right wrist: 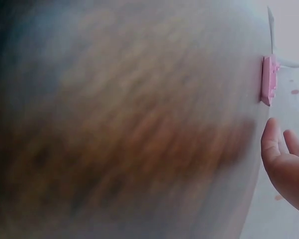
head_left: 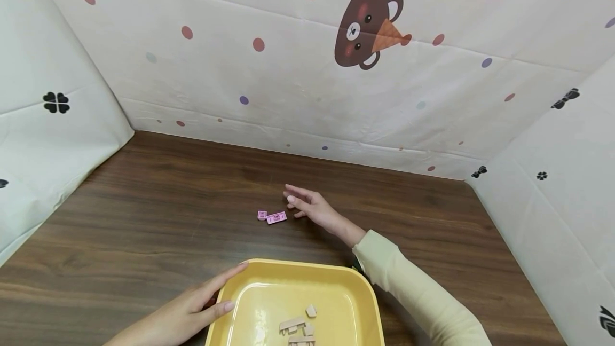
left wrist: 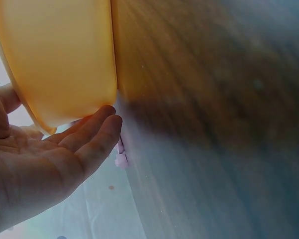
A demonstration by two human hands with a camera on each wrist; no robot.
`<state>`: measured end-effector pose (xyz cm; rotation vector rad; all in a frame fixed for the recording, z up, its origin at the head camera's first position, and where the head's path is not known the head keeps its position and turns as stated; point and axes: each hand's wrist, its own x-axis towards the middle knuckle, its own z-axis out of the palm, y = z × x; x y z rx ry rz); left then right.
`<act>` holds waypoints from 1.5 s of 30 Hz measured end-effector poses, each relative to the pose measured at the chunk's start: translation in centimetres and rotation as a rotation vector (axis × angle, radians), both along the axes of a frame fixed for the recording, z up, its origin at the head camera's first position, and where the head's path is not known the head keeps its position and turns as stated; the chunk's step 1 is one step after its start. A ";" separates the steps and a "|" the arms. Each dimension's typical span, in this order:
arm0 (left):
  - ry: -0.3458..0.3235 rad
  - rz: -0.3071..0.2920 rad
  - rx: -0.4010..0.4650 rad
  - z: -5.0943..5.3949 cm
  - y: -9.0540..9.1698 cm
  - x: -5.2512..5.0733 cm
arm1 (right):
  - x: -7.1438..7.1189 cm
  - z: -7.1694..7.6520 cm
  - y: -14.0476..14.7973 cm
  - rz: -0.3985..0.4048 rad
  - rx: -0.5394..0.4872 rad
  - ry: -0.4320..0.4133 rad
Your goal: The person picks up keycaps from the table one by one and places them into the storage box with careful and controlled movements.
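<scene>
My left hand [head_left: 192, 306] holds the left side of a yellow tray [head_left: 307, 265], thumb over the rim and fingers along the outer wall. The left wrist view shows these fingers [left wrist: 89, 137] against the tray's corner. Beyond the tray, my right hand [head_left: 312, 208] hovers over the table with fingers loosely spread and nothing in them. Just left of it lie a pink rectangular piece [head_left: 276, 218] with dark markings and a smaller pink square piece [head_left: 261, 215], close together. In the right wrist view a pink piece [right wrist: 268, 79] stands apart from the fingertips.
Several small beige pieces [head_left: 293, 325] lie inside the tray. The dark wooden table [head_left: 158, 218] is bordered by a white patterned cloth wall [head_left: 230, 68] at the back and cloth sides at left and right.
</scene>
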<state>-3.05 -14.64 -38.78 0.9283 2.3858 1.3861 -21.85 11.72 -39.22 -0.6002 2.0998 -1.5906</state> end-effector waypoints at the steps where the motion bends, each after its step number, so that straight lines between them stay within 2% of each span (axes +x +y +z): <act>1: 0.000 -0.002 0.003 0.0 0.0 0.0 | -0.1 -0.1 0.0 -0.001 0.013 -0.009; 9: -0.008 -0.011 0.012 0.0 0.0 0.0 | -0.6 -1.0 -0.2 0.055 0.075 -0.051; 12: -0.029 -0.025 0.025 0.0 0.0 0.0 | -0.8 -1.2 -0.3 0.074 0.086 -0.070; 16: -0.094 -0.060 0.063 0.0 0.0 -0.1 | -0.8 -1.3 -0.3 0.072 0.114 -0.098; 21: -0.116 -0.085 0.096 -0.1 0.0 -0.1 | -0.7 -1.5 -0.4 0.080 0.145 -0.127; 28: -0.139 -0.096 0.106 -0.4 -0.1 -0.1 | -0.6 -1.6 -0.7 0.052 0.179 -0.128; 34: -0.131 -0.116 0.129 -0.8 -0.2 -0.2 | -0.5 -1.6 -1.0 0.039 0.193 -0.117; 39: -0.161 -0.112 0.130 -0.6 -0.2 -0.3 | -0.6 -1.7 -1.1 0.024 0.203 -0.093; 45: -0.131 -0.089 0.099 -0.2 -0.1 -0.4 | -0.6 -1.3 -1.3 -0.013 0.219 -0.092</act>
